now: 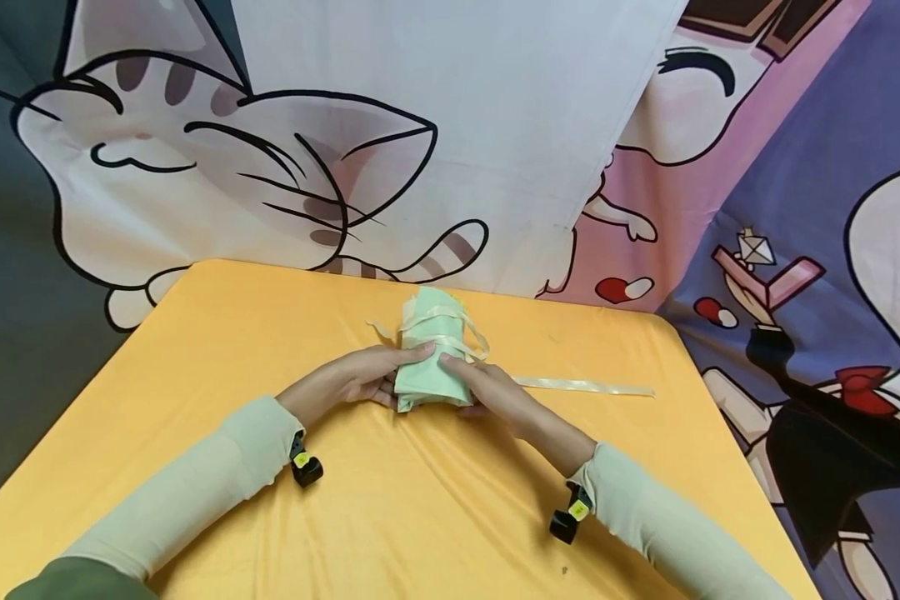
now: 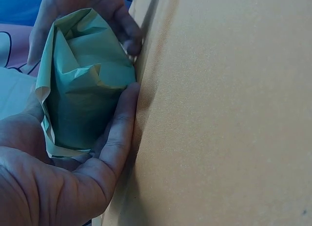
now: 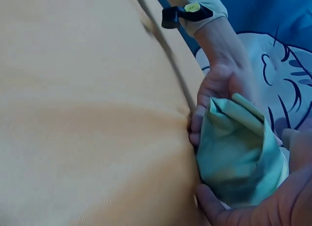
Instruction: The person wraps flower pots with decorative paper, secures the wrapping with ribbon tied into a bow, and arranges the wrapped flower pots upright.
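A bundle wrapped in mint-green paper (image 1: 429, 385) lies on the table with its folded end toward me. Cream ribbon (image 1: 442, 340) crosses its upper part, with a loop at the right side. My left hand (image 1: 366, 372) holds the bundle's left side, thumb on top and fingers low along the side. On the other side my right hand (image 1: 495, 393) grips it the same way, its fingers partly hidden. Creased, tucked paper shows at the near end of the bundle (image 2: 87, 94) in the left wrist view, and again at the bundle (image 3: 239, 148) in the right wrist view.
A yellow cloth (image 1: 390, 517) covers the table. One long ribbon tail (image 1: 585, 386) stretches right across it, and a short ribbon end (image 1: 380, 330) sticks out left of the bundle. Behind the table hangs a cartoon-printed backdrop (image 1: 510, 150).
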`<action>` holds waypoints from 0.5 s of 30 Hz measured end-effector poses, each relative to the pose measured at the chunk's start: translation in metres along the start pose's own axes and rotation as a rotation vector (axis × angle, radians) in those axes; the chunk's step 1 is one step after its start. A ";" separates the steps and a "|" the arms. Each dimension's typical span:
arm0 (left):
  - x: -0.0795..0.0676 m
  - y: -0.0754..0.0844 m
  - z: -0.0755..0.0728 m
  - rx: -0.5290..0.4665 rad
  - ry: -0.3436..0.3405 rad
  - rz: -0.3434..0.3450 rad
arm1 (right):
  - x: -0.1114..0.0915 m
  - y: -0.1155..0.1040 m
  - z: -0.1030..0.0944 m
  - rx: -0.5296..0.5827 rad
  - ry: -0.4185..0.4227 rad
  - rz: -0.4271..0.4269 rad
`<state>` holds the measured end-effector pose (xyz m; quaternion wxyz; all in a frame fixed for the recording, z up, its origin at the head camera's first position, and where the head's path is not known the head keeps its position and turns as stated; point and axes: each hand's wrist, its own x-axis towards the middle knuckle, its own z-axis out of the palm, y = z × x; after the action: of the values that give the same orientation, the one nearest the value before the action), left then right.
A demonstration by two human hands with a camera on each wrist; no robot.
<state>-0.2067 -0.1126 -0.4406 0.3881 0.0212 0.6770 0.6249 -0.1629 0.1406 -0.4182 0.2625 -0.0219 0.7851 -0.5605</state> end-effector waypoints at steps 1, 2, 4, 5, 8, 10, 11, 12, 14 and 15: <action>0.000 0.000 0.000 0.002 -0.002 0.006 | 0.002 -0.001 0.002 0.014 0.004 -0.003; 0.001 0.000 0.001 0.003 -0.004 0.008 | 0.003 -0.001 0.004 0.025 0.006 0.000; 0.001 -0.001 0.001 0.003 -0.006 0.008 | 0.006 -0.002 0.006 0.043 0.011 0.013; 0.001 0.000 0.001 0.006 -0.006 0.009 | 0.007 -0.003 0.007 0.052 0.014 0.022; 0.000 0.000 0.001 0.015 0.001 0.010 | 0.010 -0.006 0.009 0.076 0.016 0.044; -0.001 0.002 0.001 0.019 0.005 0.015 | 0.011 -0.008 0.009 0.090 0.009 0.048; -0.002 0.003 0.000 0.025 0.006 0.019 | 0.012 -0.009 0.008 0.092 0.004 0.047; -0.003 0.004 0.000 0.030 0.006 0.021 | 0.012 -0.009 0.008 0.095 -0.002 0.047; -0.005 0.005 -0.001 0.040 0.001 0.023 | 0.013 -0.010 0.007 0.091 -0.011 0.047; -0.005 0.006 -0.001 0.046 -0.002 0.022 | 0.014 -0.010 0.007 0.089 -0.015 0.052</action>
<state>-0.2065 -0.1147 -0.4327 0.3812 0.0382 0.6905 0.6136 -0.1744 0.1262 -0.4164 0.2836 0.0058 0.7576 -0.5879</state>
